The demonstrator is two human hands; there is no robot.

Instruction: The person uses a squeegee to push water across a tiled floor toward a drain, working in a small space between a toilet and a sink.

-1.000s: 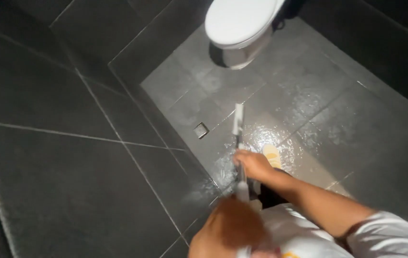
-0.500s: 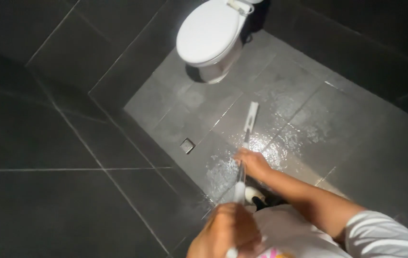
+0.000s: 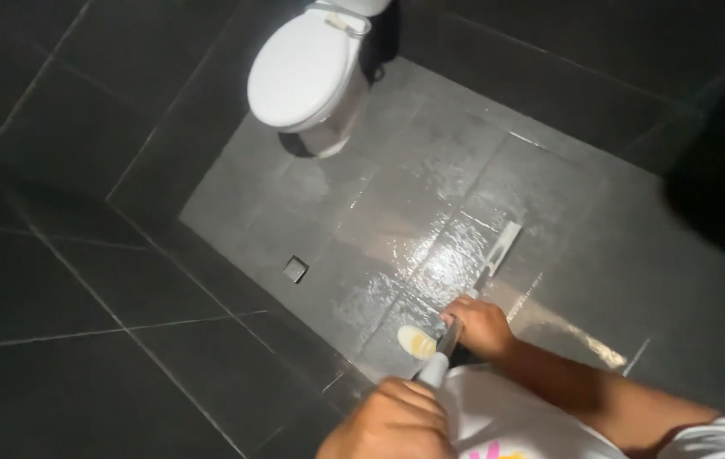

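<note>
— Dark grey tiled floor [image 3: 311,212] all round, wet and shining through its middle, with a white toilet with its lid down [image 3: 307,72] at the far edge and a small square floor drain [image 3: 295,269] near the left edge of the wet patch. Where's the tool?

— It's a long-handled floor squeegee with a pale straight blade [image 3: 501,246], and the blade sits on the wet tiles out ahead, right of the floor's middle. The handle slants back from the blade down and to the left, straight to the person.

— Which hand is closer to the blade?

— The right hand [image 3: 483,325], clearly. It's wrapped round the shaft partway down, fingers closed on it. The left hand [image 3: 392,421] is at the near end, fisted over the white grip, close to the body.

— So the long axis?

— Near-left to far-right, blade lying crosswise at the far tip, well apart from the toilet and from the drain.

— Anything underfoot?

— A pale shoe toe [image 3: 418,342] touches the wet tiles just left of the shaft, and a white shirt [image 3: 507,416] fills the near edge.
</note>
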